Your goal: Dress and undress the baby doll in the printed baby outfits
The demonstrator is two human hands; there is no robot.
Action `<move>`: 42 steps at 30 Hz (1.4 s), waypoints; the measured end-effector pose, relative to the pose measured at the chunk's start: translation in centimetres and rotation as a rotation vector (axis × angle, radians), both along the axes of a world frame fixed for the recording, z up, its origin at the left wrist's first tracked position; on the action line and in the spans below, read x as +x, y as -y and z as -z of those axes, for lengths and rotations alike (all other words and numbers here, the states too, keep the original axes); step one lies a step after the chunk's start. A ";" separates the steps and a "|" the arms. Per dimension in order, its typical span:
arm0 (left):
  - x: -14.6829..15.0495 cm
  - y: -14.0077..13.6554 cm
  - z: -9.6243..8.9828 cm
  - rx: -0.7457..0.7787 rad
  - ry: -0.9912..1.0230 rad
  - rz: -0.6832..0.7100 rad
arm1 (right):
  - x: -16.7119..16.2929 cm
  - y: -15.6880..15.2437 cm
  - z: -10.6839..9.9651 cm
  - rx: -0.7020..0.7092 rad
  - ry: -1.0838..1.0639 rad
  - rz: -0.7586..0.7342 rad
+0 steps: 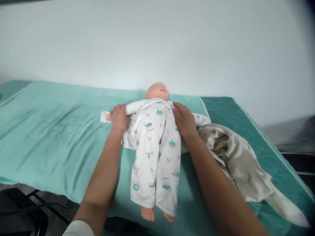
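A baby doll point(157, 90) lies on its back, head toward the wall and bare feet toward me. White printed baby pants point(149, 154) cover it from chest to ankles. Beneath the pants spreads a white printed baby top point(128, 139), its sleeves out to both sides. My left hand point(119, 117) is closed around the sleeved arm on the left, near the cuff. At the doll's chest on the right, my right hand point(184, 120) has its fingers curled on the top's fabric; the fingertips are partly hidden.
A light green blanket point(49, 131) covers the table, with a darker green cover point(219, 109) at the right. Crumpled cream clothing point(242, 164) lies right of the doll, close to my right forearm. The white wall point(157, 42) rises behind. A black chair point(22, 213) stands at lower left.
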State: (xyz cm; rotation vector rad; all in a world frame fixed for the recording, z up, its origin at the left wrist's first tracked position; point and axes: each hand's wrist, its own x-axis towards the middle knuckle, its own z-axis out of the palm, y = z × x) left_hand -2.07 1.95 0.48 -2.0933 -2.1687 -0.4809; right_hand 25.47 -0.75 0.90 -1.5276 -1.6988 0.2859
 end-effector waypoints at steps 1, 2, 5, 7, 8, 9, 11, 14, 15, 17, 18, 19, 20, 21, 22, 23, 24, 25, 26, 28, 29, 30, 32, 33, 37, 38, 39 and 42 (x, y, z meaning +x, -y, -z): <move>0.0 0.0 0.0 -0.001 0.006 -0.005 | 0.5 0.1 0.8 0.007 0.042 0.046; 0.1 0.0 0.0 -0.003 0.013 -0.011 | 0.8 0.1 1.4 0.009 0.089 0.079; 0.4 0.2 -0.1 0.005 0.035 -0.022 | 1.3 -0.4 2.0 -0.017 0.198 0.135; 0.6 0.4 -0.3 0.016 0.067 -0.022 | 1.5 -0.8 1.7 -0.044 0.224 0.163; 0.8 0.6 -0.4 0.026 0.092 -0.014 | 1.5 -1.0 1.5 -0.056 0.225 0.167; 1.0 0.8 -0.6 0.045 0.126 0.002 | 1.7 -1.2 1.3 -0.066 0.218 0.170; 1.6 1.5 -1.3 0.112 0.218 0.056 | 1.9 -1.4 1.0 -0.077 0.192 0.179; 3.3 2.7 -3.4 0.191 0.391 0.201 | 2.1 -1.5 0.9 -0.077 0.159 0.193; 4.2 3.1 -4.3 0.179 0.432 0.266 | 2.2 -1.5 0.9 -0.079 0.153 0.193; 6.5 3.6 -6.4 0.085 0.436 0.418 | 2.1 -1.4 0.9 -0.089 0.153 0.193; 7.8 3.6 -7.4 0.018 0.393 0.491 | 2.1 -1.4 0.8 -0.096 0.159 0.192; 9.2 3.4 -8.3 -0.046 0.324 0.559 | 2.0 -1.4 0.8 -0.104 0.170 0.189; 10.6 3.1 -9.0 -0.099 0.237 0.612 | 2.0 -1.4 0.8 -0.110 0.182 0.186; 12.1 2.6 -9.6 -0.135 0.135 0.651 | 2.0 -1.4 0.7 -0.117 0.192 0.183; 13.4 2.1 -9.9 -0.162 0.033 0.669 | 2.0 -1.4 0.7 -0.124 0.197 0.182; 14.7 1.4 -10.0 -0.187 -0.063 0.662 | 2.0 -1.4 0.7 -0.132 0.198 0.184; 15.9 0.8 -10.0 -0.219 -0.153 0.651 | 2.1 -1.4 0.8 -0.139 0.196 0.191; 17.1 0.2 -9.8 -0.256 -0.225 0.632 | 2.1 -1.4 0.8 -0.146 0.194 0.202; 18.1 -0.4 -9.5 -0.293 -0.278 0.608 | 2.2 -1.4 0.9 -0.151 0.192 0.214; 19.7 -1.2 -8.9 -0.367 -0.348 0.547 | 2.3 -1.5 0.9 -0.155 0.186 0.233; 20.4 -1.4 -8.7 -0.394 -0.373 0.517 | 2.4 -1.6 1.0 -0.157 0.179 0.241; 20.8 -1.7 -8.5 -0.416 -0.398 0.491 | 2.4 -1.7 0.9 -0.163 0.170 0.249; 21.2 -2.1 -8.5 -0.452 -0.445 0.456 | 2.6 -1.8 0.8 -0.189 0.145 0.274; 21.1 -2.3 -8.7 -0.469 -0.463 0.446 | 2.7 -1.8 0.8 -0.208 0.129 0.292; 19.5 -3.2 -9.5 -0.515 -0.485 0.391 | 3.1 -2.1 0.5 -0.251 0.066 0.365; 19.1 -3.4 -9.6 -0.510 -0.479 0.381 | 3.2 -2.1 0.5 -0.254 0.058 0.373; 18.8 -3.5 -9.6 -0.497 -0.475 0.383 | 3.2 -2.2 0.5 -0.258 0.054 0.377; 18.7 -3.4 -9.3 -0.440 -0.501 0.470 | 3.0 -2.3 0.7 -0.293 0.070 0.394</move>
